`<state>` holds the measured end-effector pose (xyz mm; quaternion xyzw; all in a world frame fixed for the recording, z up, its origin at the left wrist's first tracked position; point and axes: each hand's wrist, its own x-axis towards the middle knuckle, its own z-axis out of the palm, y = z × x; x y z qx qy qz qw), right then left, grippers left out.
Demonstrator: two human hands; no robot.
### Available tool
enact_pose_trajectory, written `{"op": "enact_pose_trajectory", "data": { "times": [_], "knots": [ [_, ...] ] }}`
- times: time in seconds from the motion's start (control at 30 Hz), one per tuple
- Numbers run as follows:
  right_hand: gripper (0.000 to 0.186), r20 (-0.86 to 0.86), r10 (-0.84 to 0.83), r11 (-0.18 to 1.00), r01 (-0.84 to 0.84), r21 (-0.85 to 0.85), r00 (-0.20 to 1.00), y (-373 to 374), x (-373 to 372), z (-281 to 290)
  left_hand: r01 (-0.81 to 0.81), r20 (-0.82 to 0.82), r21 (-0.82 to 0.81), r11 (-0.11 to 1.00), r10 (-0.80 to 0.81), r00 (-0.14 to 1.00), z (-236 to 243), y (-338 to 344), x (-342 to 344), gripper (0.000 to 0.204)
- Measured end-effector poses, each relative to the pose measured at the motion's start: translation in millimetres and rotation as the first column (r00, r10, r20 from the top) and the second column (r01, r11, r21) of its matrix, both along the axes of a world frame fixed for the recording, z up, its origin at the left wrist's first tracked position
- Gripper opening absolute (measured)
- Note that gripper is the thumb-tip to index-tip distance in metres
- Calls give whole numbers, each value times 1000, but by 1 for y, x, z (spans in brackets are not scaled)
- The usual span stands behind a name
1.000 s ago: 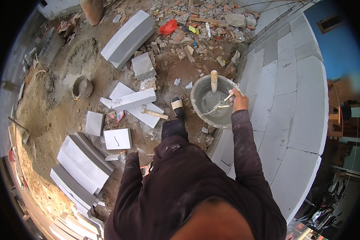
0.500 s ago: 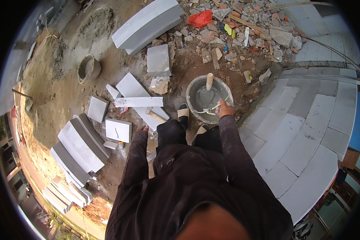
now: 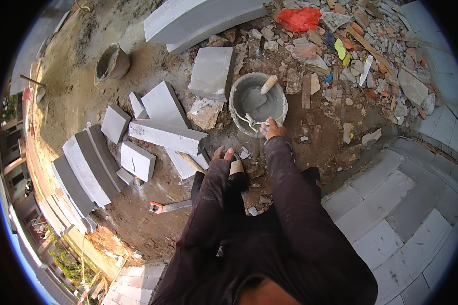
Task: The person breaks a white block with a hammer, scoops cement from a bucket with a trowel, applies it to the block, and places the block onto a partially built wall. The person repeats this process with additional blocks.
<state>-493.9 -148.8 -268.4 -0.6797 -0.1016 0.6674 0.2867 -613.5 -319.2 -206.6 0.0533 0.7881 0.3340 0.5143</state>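
Ground (image 3: 137,223); bucket (image 3: 233,104) partly behind right hand (image 3: 274,130)

I have room to pass over the dirt (image 3: 315,152) between the mortar bucket (image 3: 233,113) and the block wall (image 3: 392,213) at right. The trowel handle (image 3: 268,85) juts up at the bucket's far rim; the right hand (image 3: 273,129) fills the near one. Leftward, jumbled lightweight blocks (image 3: 165,133) and a hammer handle (image 3: 192,163) crowd the left hand (image 3: 222,153).

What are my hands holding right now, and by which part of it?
Your right hand holds the bucket by its handle, at the near rim. Your left hand appears to hold nothing.
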Motion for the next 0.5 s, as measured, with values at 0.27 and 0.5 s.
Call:
{"op": "enact_pose_trajectory", "data": {
  "times": [0.27, 0.5],
  "knots": [
    [31, 118, 780, 626, -772, -113, 615, -40, 91, -47, -230, -58, -102, 968, 225, 973, -167, 86, 55, 110],
    [64, 964, 182, 191, -969, 157, 192, 186, 46, -69, -411, 258, 185, 893, 359, 897, -210, 83, 62, 61]
  ]
}}
